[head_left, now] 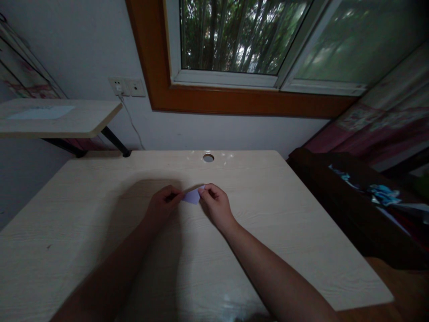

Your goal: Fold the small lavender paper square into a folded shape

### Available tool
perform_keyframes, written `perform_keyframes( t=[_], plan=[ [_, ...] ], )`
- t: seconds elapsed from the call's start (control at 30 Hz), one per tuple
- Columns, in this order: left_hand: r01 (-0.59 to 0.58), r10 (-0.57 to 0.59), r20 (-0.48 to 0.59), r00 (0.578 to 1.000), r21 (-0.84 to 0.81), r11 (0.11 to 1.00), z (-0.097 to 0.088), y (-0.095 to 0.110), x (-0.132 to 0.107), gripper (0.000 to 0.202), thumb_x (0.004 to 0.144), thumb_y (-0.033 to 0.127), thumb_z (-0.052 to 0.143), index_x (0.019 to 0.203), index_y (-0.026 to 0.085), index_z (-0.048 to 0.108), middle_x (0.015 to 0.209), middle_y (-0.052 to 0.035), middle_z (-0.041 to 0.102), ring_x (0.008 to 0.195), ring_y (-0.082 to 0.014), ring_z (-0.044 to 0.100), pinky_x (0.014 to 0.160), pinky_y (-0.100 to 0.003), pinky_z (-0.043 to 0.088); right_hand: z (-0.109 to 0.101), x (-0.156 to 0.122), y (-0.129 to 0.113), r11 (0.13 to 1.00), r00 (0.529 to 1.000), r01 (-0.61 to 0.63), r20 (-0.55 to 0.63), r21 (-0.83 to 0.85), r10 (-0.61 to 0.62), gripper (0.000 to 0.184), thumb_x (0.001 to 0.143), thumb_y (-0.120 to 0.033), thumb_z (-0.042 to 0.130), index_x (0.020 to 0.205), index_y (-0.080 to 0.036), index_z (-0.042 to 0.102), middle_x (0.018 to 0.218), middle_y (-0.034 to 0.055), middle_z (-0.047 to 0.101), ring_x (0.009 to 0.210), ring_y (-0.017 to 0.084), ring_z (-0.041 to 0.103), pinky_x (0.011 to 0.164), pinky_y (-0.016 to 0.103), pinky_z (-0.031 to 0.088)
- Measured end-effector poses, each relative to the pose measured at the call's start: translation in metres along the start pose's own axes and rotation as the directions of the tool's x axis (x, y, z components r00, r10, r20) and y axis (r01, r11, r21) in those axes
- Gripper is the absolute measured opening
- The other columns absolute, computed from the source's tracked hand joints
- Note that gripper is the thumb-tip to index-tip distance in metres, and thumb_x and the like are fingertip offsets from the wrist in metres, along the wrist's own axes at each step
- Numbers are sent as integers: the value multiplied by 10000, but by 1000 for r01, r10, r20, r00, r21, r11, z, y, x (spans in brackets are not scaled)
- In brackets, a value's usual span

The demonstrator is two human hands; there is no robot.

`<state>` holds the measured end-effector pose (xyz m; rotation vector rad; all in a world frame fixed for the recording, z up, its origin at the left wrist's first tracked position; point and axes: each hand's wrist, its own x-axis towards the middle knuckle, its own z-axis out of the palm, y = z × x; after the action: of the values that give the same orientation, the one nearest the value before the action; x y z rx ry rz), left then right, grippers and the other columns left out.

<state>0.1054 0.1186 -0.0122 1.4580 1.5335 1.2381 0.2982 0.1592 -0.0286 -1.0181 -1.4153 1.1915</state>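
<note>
A small piece of purple paper [191, 197], roughly triangular in outline, is stretched between my two hands over the far middle of the desk. My left hand [163, 203] pinches its left corner between thumb and fingertips. At the upper right corner, my right hand [217, 203] grips the paper with its thumb on the near face and the fingers curled behind. Whether the paper is folded I cannot tell. Both forearms reach in from the near edge, and a shadow falls around the left one.
The pale wood-grain desk [268, 250] has a round cable hole [208, 158] near its back edge. A raised shelf [97, 123] with a sheet of paper [42, 112] stands at left. A plugged-in cord [132, 123] hangs behind. Dark furniture [335, 188] with crumpled items adjoins at right.
</note>
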Motion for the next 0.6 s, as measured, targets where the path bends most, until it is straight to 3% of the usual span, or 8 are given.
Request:
perform_keyframes(
  t=[0.2,0.37,0.47,0.6],
  plan=[
    [53,-54,-34,998,-40,998,-2,3,2,162,779,349,680,742,192,689,723,0,645,708,-159,573,670,-257,423,-2,3,-7,990,989,-2,-144,139,22,228,812,-406,685,757,-193,628,681,-28,544,648,130,490,639,248,400],
    [82,-94,-144,985,-87,993,-6,5,3,180,786,358,670,736,185,664,682,10,606,675,-147,551,664,-251,426,-5,7,-7,982,978,13,-206,189,26,214,811,-396,676,755,-196,628,678,-29,544,667,132,498,650,247,406],
    [34,-49,-163,985,-94,995,-4,6,3,175,811,366,660,807,192,675,776,-4,634,727,-150,569,693,-252,448,-3,5,-7,988,990,-14,-139,153,36,229,815,-413,680,762,-195,637,685,-22,571,654,133,508,647,252,414],
    [-58,57,-15,998,-76,995,2,6,0,175,807,370,688,886,215,706,908,-36,663,827,-176,618,722,-268,482,1,-1,-8,999,1000,11,17,32,-11,228,839,-428,669,815,-201,677,729,-4,617,657,141,535,654,262,433]
  ],
)
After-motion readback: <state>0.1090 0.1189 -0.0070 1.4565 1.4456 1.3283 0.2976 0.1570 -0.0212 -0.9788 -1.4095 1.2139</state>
